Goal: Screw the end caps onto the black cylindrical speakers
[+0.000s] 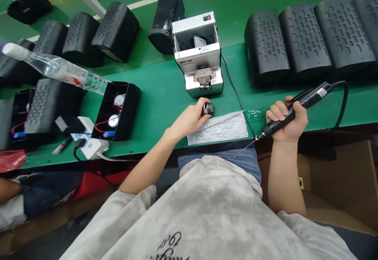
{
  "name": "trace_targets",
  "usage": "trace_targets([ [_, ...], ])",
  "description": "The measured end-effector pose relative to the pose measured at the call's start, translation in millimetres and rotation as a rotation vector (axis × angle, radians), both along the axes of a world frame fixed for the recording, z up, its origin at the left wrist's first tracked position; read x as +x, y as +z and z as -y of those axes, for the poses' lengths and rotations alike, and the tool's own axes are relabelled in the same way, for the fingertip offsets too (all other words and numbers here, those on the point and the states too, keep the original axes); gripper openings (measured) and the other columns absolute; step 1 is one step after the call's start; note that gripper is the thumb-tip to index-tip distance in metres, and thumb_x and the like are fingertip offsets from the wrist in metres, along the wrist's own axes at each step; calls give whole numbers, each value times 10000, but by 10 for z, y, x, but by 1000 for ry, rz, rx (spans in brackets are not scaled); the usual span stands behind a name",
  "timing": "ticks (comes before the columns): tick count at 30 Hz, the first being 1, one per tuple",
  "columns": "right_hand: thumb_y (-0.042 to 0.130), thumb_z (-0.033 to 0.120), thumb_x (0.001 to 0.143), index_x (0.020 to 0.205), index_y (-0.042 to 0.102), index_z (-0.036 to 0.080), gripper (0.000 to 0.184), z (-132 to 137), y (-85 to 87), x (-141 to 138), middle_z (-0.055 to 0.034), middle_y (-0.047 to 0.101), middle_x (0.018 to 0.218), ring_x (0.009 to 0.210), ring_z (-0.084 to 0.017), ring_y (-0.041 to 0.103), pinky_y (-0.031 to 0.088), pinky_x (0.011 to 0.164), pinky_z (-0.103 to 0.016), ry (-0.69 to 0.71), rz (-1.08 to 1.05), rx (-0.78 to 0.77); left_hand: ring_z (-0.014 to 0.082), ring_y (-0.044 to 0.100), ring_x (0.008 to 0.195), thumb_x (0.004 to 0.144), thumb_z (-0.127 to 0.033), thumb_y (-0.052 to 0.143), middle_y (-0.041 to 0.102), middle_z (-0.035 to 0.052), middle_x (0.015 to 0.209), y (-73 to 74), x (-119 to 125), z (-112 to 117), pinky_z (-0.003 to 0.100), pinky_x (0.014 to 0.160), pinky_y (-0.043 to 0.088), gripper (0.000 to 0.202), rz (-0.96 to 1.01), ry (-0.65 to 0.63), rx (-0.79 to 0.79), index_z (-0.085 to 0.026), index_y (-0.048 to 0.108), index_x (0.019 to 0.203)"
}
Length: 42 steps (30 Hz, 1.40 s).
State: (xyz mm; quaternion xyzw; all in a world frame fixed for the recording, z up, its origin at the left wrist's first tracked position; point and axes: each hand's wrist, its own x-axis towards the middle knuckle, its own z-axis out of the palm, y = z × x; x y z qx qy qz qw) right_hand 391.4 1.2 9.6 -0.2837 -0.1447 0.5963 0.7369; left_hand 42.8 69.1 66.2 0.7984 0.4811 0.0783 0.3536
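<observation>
My right hand is wrapped round a black electric screwdriver, whose long thin bit points down and left over my lap. Between the fingers of my left hand is a small dark round knob-like part. That hand rests at the edge of a sheet of bubble wrap on the bench. Just beyond it stands a silver screw feeder marked WEIXIN, with a metal piece on its front.
Black speaker-like housings line the back right, with more at the left. An open black box with wired round parts, a plastic bottle and a white power strip lie left. A cardboard box sits below right. Another person's arm shows at left.
</observation>
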Motion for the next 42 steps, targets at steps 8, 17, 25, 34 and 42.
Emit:
trace_targets([
  [8,1052,342,759,985,745,217,402,18,106,-54,102,258,696,550,-63,238,395,487,-152,-1,11,-12,213,682,797,1068,-219,699,703,-4,881,-12,126,-47,340,806,485,399,41,-5,31,-231,590,1452],
  [17,1039,393,797,975,771,246,354,62,176,-89,92,266,698,570,-83,176,396,509,-137,20,119,10,158,719,817,907,-470,979,742,36,982,-199,-133,34,301,770,581,721,912,237,-501,-199,566,1432],
  [25,1001,499,819,1072,725,328,412,42,781,-346,103,350,644,437,-82,219,225,370,-204,110,389,163,141,604,750,927,-542,949,615,-19,858,258,-184,-161,320,756,522,640,995,210,-339,-216,652,1390],
  [34,885,313,890,1250,782,201,391,-52,1024,-509,-50,812,1033,534,-127,609,512,520,-295,199,1081,-127,232,747,959,1036,-299,719,791,63,1134,281,-174,-72,359,843,567,255,244,50,-64,-245,637,1272],
  [42,814,392,888,1145,779,211,316,46,571,-591,-24,775,944,597,-170,624,530,567,-318,557,1319,-243,271,842,940,1071,-287,714,848,71,1061,59,50,-142,396,878,658,296,70,-26,-74,-220,629,1347],
])
